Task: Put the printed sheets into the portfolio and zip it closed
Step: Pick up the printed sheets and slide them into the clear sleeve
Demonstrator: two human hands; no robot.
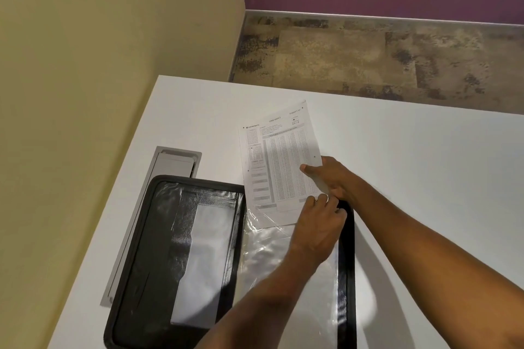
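Observation:
A black zip portfolio (pixel 158 238) lies open on the white table (pixel 411 167), its left half showing leather pockets with a white sheet tucked in. Its right half carries a clear plastic sleeve (pixel 272 252). The printed sheets (pixel 279 161) stick out of the sleeve's far end, their lower part under the plastic. My right hand (pixel 333 177) pinches the sheets' right edge, thumb on top. My left hand (pixel 317 229) grips the sleeve's top right corner by the portfolio's black edge.
A grey cable hatch (pixel 173 164) is set into the table just beyond the portfolio's left half. The table's far edge meets a beige wall on the left and mottled carpet beyond.

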